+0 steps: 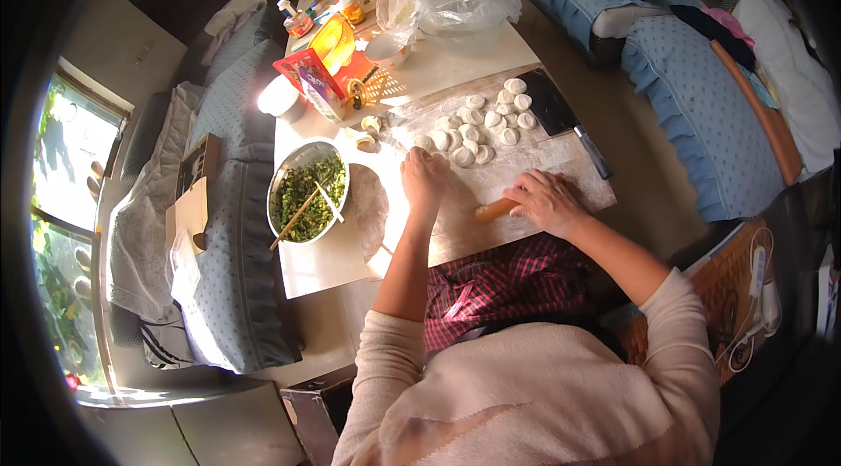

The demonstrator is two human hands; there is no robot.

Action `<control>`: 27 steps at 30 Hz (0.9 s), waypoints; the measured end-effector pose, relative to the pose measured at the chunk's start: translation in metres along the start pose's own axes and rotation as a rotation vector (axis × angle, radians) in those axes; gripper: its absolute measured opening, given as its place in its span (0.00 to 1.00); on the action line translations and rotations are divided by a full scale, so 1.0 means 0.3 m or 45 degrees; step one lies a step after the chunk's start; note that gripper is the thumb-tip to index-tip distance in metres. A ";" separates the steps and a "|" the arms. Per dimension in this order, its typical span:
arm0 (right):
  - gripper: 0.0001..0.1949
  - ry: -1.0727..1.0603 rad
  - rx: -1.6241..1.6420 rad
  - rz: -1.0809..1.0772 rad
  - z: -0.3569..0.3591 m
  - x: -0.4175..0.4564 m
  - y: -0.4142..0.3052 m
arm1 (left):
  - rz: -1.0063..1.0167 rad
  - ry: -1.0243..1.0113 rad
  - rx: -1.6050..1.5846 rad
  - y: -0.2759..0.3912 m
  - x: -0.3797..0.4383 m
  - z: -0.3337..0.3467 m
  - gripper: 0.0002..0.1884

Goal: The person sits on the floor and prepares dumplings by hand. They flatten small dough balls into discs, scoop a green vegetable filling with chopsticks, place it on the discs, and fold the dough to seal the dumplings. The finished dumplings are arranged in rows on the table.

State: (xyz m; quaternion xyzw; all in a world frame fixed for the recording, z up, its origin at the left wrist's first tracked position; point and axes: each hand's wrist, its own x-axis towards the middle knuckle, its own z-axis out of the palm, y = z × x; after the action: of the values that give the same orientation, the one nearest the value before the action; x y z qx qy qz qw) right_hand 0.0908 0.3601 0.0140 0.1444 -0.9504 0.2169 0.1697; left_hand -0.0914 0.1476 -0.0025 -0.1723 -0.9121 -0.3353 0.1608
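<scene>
My right hand [544, 200] lies over a wooden rolling pin [494, 210] on the floured board [460, 239], near its front edge. The pin's left end shows bare; the palm hides the rest. To the left, my left hand [422, 178] is down on the board with bent fingers, close by a flattened dough piece [422, 142]. Whether anything is between those fingers is hidden. Beyond both hands lie several small, floury dough pieces [472, 116]. A cleaver [552, 105] with a dark blade rests on the board's right side, its handle [592, 152] towards me.
Left of the board stands a metal bowl [272, 203] of chopped green filling, with chopsticks [295, 215] across it. Two folded dough pieces [369, 132] sit nearby. Farther back are a white container [281, 99], a yellow basket [334, 42], a bowl [387, 51] and plastic bags [470, 3].
</scene>
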 end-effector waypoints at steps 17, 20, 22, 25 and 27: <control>0.19 -0.011 -0.040 0.078 -0.080 -0.153 0.044 | 0.004 -0.720 -0.578 0.230 -0.249 0.010 0.07; 0.17 -0.100 0.035 0.137 -0.093 -0.157 0.031 | -0.067 -0.805 -0.564 0.261 -0.247 -0.004 0.10; 0.16 -0.135 0.049 0.144 -0.097 -0.156 0.019 | -0.088 -0.815 -0.545 0.269 -0.258 -0.006 0.10; 0.17 -0.109 0.055 0.113 -0.091 -0.136 0.002 | 0.053 -0.717 -0.446 0.263 -0.277 0.007 0.10; 0.21 -0.091 0.075 0.129 -0.069 -0.091 0.002 | 0.199 -0.623 -0.360 0.255 -0.286 0.018 0.10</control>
State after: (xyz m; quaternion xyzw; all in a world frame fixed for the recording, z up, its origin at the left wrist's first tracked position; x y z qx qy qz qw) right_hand 0.1205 0.3754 0.0209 0.1088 -0.9552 0.2476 0.1200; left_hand 0.0160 0.1882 0.0011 -0.3385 -0.8520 -0.3943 -0.0643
